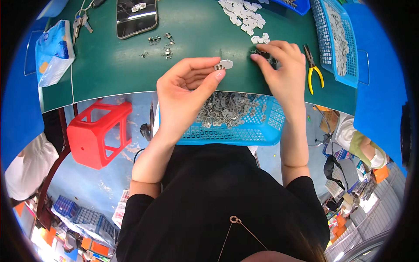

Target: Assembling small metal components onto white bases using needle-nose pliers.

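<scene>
My left hand [181, 85] pinches a small white plastic piece [226, 64] between thumb and forefinger, over the table's near edge. A bit of metal shows at the end of that piece by my fingers. To the right, my right hand [286, 72] is at a small pile of dark metal parts [265, 55], thumb and forefinger apart above it. The hand covers part of that pile, and nothing can be seen held in it. Just beyond lie a few white pieces [260, 38], with a larger heap of white pieces [242, 15] farther back.
On the green table [100, 65] are yellow-handled pliers [313, 72], a phone [137, 19], keys [81, 22], a tissue pack [54, 54] and small metal parts [167, 52]. A blue basket [340, 43] stands right; another basket [244, 139] of metal pieces sits below the edge. A red stool [98, 139] is left.
</scene>
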The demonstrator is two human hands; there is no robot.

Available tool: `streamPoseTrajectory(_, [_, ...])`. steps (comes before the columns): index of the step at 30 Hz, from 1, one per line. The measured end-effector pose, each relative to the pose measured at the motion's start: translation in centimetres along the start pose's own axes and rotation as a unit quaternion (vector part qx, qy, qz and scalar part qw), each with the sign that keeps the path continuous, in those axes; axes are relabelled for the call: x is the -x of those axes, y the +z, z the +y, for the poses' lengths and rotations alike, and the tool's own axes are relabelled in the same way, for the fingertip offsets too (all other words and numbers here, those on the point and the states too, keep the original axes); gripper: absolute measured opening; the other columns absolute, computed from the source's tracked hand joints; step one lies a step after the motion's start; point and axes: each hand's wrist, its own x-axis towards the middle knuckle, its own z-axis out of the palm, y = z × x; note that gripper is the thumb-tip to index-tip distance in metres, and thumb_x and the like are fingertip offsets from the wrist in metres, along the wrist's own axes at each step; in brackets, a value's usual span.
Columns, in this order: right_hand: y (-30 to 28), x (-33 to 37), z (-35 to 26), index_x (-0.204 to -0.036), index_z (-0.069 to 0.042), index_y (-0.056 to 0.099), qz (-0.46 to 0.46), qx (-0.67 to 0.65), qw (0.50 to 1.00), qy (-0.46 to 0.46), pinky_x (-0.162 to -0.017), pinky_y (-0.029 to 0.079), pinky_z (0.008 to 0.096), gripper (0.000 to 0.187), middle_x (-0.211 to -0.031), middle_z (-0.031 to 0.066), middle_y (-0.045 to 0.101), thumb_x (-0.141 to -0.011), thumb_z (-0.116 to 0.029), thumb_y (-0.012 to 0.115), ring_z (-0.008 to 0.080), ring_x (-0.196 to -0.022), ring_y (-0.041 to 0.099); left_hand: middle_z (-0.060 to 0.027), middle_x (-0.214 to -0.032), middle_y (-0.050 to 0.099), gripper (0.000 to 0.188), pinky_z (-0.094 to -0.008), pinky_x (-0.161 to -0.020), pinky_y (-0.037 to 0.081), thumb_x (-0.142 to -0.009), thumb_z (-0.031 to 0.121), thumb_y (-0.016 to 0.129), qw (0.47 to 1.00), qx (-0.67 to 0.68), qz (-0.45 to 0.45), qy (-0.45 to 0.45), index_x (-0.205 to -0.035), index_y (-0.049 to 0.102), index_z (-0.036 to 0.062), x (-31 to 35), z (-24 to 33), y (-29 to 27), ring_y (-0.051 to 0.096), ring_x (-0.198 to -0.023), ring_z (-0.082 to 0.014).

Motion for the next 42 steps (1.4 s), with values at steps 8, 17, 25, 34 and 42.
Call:
streamPoseTrajectory(8, [1.6, -0.7, -0.7, -0.083, -0.008, 0.069, 0.028, 0.010, 0.998, -0.052, -0.074, 0.038, 0.0295, 0.012, -0.084, 0.0019, 0.064, -0.072, -0.010, 0.069, 0.0178, -0.081, 0.056, -0.0124, -0.090, 0.065, 0.022, -0.0230, -0.077, 0.051, -0.079, -0.004, 0.064, 1.000, -0.006, -0.004, 0.005, -0.101, 0.059, -0.0060, 0.0, 0.2, 0.4, 0.064, -0.086, -0.0161])
streamPoseTrajectory(17, [0.0, 0.3, -3.1, -0.084, 0.004, 0.065, -0.011, -0.458, 0.880, 0.126, -0.068, 0.047, 0.0204, 0.012, -0.087, 0.0100, 0.067, -0.073, 0.007, 0.067, 0.0115, -0.077, 0.060, -0.0094, -0.092, 0.065, 0.021, -0.0206, -0.076, 0.050, -0.079, -0.001, 0.065, 1.000, 0.024, 0.003, -0.019, -0.100, 0.060, -0.0039, -0.3, 0.1, 0.2, 0.063, -0.084, -0.0112])
streamPoseTrajectory(25, [0.9, 1.1, -3.4, -0.088, 0.004, 0.065, 0.001, -0.473, 0.871, 0.131, -0.068, 0.047, 0.0193, 0.013, -0.087, 0.0090, 0.064, -0.075, 0.007, 0.065, 0.0106, -0.076, 0.060, -0.0089, -0.090, 0.065, 0.021, -0.0199, -0.074, 0.050, -0.079, 0.001, 0.066, 1.000, 0.024, 0.010, -0.017, -0.099, 0.060, -0.0036, -0.4, -0.1, 0.5, 0.062, -0.082, -0.0106])
streamPoseTrajectory(34, [1.6, 1.3, -4.5, -0.093, 0.006, 0.064, 0.051, -0.551, 0.819, 0.149, -0.070, 0.049, 0.0228, 0.012, -0.093, 0.0109, 0.061, -0.081, 0.004, 0.059, 0.0156, -0.076, 0.060, -0.0089, -0.090, 0.065, 0.021, -0.0204, -0.074, 0.050, -0.079, 0.001, 0.067, 0.999, 0.022, 0.026, 0.018, -0.099, 0.060, -0.0037, -0.4, -0.4, 0.8, 0.063, -0.082, -0.0109])
streamPoseTrajectory(42, [1.7, 2.1, -5.2, -0.099, 0.006, 0.063, 0.083, -0.463, 0.872, 0.134, -0.064, 0.051, 0.0230, 0.022, -0.086, 0.0111, 0.064, -0.077, 0.005, 0.064, 0.0152, -0.074, 0.062, -0.0099, -0.092, 0.065, 0.022, -0.0222, -0.076, 0.051, -0.079, 0.000, 0.066, 0.998, 0.021, 0.025, 0.048, -0.099, 0.060, -0.0039, -0.2, -0.7, 1.0, 0.063, -0.084, -0.0123])
